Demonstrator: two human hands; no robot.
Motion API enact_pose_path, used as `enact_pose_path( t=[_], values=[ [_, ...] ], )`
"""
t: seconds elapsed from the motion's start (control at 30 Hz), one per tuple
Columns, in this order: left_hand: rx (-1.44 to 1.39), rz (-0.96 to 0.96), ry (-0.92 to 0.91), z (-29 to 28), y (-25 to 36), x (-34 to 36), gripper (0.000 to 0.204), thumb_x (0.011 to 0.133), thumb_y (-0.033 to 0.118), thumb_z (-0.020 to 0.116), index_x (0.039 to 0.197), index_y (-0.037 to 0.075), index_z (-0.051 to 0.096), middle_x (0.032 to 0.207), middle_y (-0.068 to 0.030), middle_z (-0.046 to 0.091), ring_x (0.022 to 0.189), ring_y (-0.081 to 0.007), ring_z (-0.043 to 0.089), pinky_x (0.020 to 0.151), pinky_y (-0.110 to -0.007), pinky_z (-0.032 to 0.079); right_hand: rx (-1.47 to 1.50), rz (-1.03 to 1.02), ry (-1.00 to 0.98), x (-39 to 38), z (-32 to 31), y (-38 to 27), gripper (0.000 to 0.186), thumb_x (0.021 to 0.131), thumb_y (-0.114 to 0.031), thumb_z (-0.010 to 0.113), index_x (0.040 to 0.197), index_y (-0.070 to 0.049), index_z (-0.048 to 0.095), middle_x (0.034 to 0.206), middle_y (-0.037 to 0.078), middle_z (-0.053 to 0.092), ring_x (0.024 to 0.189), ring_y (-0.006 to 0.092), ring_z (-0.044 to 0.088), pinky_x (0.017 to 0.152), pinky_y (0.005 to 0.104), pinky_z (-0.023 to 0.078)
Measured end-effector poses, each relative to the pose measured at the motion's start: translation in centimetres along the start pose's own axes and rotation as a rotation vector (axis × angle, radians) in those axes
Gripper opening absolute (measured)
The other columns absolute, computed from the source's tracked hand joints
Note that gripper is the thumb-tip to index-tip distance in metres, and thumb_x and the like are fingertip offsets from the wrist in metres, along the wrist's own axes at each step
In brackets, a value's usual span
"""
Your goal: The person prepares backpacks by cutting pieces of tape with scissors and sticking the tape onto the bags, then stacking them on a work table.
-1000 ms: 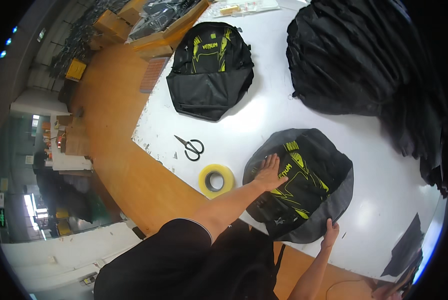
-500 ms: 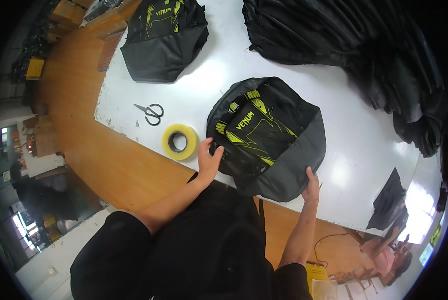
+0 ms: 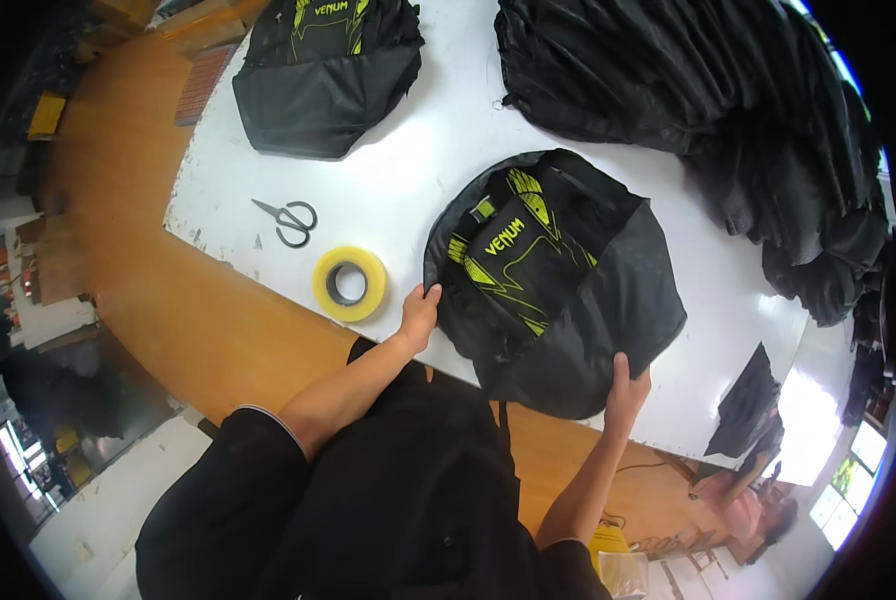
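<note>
A black backpack with yellow-green trim (image 3: 518, 245) lies in front of me on the white table, a plain dark fabric cover (image 3: 608, 320) wrapped around its near and right sides. My left hand (image 3: 421, 318) pinches the rim of the cover at the left, thumb on top. At the near right edge, my right hand (image 3: 628, 392) grips the cover, thumb above and the other fingers mostly hidden beneath. Left of the backpack rests a roll of yellow tape (image 3: 376, 285), and beyond it a pair of scissors (image 3: 293, 221) with black handles.
Another black backpack, partly covered (image 3: 323, 100), lies at the far left of the white table (image 3: 408, 190). A large heap of black fabric pieces (image 3: 658, 90) fills the far right. A dark scrap (image 3: 743, 400) lies near the right edge. Another person (image 3: 748, 500) is at the lower right.
The cover's right side has spread outward and changed shape. My left hand has closed from spread fingers to a pinch on the rim. The whole view has shifted slightly.
</note>
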State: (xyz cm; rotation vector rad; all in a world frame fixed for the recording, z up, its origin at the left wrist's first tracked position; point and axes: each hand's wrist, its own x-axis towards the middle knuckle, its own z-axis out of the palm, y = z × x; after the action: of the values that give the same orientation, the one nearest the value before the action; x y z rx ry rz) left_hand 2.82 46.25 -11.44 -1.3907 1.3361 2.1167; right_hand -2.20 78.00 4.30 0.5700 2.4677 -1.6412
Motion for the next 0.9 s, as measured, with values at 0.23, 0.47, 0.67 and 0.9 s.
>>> enact_pose_path(
  t=[0.23,0.47,0.67,0.9],
  values=[
    [0.273,0.501,0.11,-2.3,11.1,-3.2,0.027,0.096,0.024,0.048,0.093,0.0,0.058,0.072,-0.0037,0.055,0.066,-0.012,0.048,0.062,-0.029,0.041,-0.181,-0.216,0.07,-4.9,4.3,-9.1,0.033,0.091,-0.012,0.059,0.115,0.01,0.057,0.107,0.014,0.065,0.098,0.0186,0.058,0.091,0.0304,0.043],
    [0.337,0.879,0.122,-9.4,28.9,-1.3,0.024,0.094,0.021,0.051,0.095,-0.002,0.057,0.073,-0.0075,0.056,0.072,-0.0133,0.049,0.068,-0.033,0.044,0.292,-0.391,0.117,-2.7,15.7,-14.7,0.036,0.092,-0.005,0.055,0.124,0.011,0.05,0.12,0.016,0.059,0.105,0.0215,0.058,0.096,0.033,0.043],
    [0.466,1.259,0.164,-14.8,52.2,3.3,0.03,0.091,0.025,0.054,0.096,-0.004,0.059,0.081,-0.0172,0.064,0.074,-0.0275,0.058,0.071,-0.037,0.045,0.847,-0.373,0.069,0.6,34.4,-23.8,0.035,0.095,-0.005,0.051,0.126,0.01,0.046,0.121,0.018,0.057,0.102,0.0245,0.059,0.089,0.0366,0.051],
    [0.952,1.381,0.59,-15.7,64.9,9.6,0.05,0.087,0.047,0.049,0.116,0.007,0.059,0.12,-0.0216,0.058,0.107,-0.0392,0.057,0.091,-0.049,0.045,0.86,0.111,-0.056,5.9,55.2,-21.2,0.032,0.095,-0.03,0.057,0.095,0.001,0.051,0.079,0.008,0.059,0.071,0.0198,0.06,0.071,0.0319,0.052]
  ],
)
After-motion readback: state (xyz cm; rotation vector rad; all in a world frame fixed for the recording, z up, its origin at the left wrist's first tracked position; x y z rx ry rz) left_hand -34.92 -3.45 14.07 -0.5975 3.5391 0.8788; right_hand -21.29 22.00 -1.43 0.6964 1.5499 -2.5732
